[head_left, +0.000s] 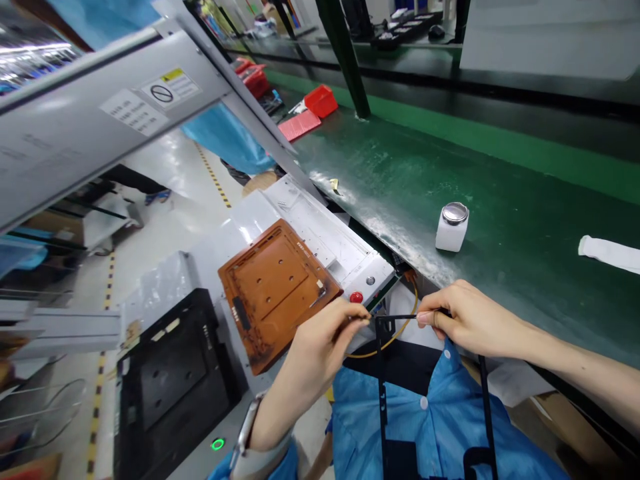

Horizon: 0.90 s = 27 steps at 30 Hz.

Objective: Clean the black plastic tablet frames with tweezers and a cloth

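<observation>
Left hand: thumb and fingertips pinched on the upper left end of the thin black frame. Right hand: fingers curled and clamped on the upper right end. The frame's top bar spans the gap between the hands, and its side rails run down toward the body over the blue smock.

Orange-brown fixture plate just beyond the left hand, with the red button near its fingertips. White container with metal lid on the green conveyor belt, beyond the right hand.
</observation>
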{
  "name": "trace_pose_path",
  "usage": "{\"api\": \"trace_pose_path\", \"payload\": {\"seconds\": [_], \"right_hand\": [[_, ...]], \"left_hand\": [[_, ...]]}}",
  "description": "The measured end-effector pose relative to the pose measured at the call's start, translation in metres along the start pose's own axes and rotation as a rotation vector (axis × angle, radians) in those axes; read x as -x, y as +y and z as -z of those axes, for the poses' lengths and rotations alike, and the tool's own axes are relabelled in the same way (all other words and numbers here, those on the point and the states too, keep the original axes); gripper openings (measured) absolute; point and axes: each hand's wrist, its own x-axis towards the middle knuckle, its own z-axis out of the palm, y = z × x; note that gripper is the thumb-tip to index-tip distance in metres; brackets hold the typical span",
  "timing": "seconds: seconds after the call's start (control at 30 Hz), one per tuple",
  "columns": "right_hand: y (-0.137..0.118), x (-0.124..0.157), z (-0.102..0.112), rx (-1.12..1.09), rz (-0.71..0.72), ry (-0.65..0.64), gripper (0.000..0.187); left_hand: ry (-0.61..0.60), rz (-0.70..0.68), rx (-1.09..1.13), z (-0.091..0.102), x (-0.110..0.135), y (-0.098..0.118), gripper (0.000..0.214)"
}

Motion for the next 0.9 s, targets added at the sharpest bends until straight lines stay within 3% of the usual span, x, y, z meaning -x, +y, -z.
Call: {"api": "trace_pose_path", "payload": {"seconds": [0.2, 0.37, 0.43, 0.53, 0.7, 0.8, 0.9], "right_hand": [[0.003, -0.002, -0.001, 0.015, -0.025, -0.004, 0.032], [0.003, -0.002, -0.001, -0.021, -0.034, -0.030, 0.033], [0.001, -0.002, -0.001, -0.032, -0.041, -0.044, 0.034], [-0.002, -0.002, 0.000, -0.029, -0.049, -0.053, 0.035], [-0.001, -0.002, 0.001, -0.044, -0.060, -0.066, 0.036], [0.000, -0.001, 0.002, -0.059, -0.072, -0.070, 0.037], [0.000, 0.000, 0.003, -0.038, -0.080, -0.057, 0.038]], "left_hand": [[-0.144, -0.009, -0.208, -0.006, 0.012, 0.008, 0.017], [-0.172, -0.010, -0.069, 0.023, 0.020, -0.002, 0.018], [-0.141, -0.056, 0.028, 0.026, 0.020, -0.002, 0.018], [-0.088, -0.095, 0.360, 0.007, 0.015, 0.001, 0.020], [0.143, 0.126, 0.770, -0.029, 0.001, 0.001, 0.024], [0.220, 0.225, 0.829, -0.027, 0.001, -0.003, 0.026], [0.264, 0.231, 0.541, -0.022, 0.004, -0.002, 0.021]]}}
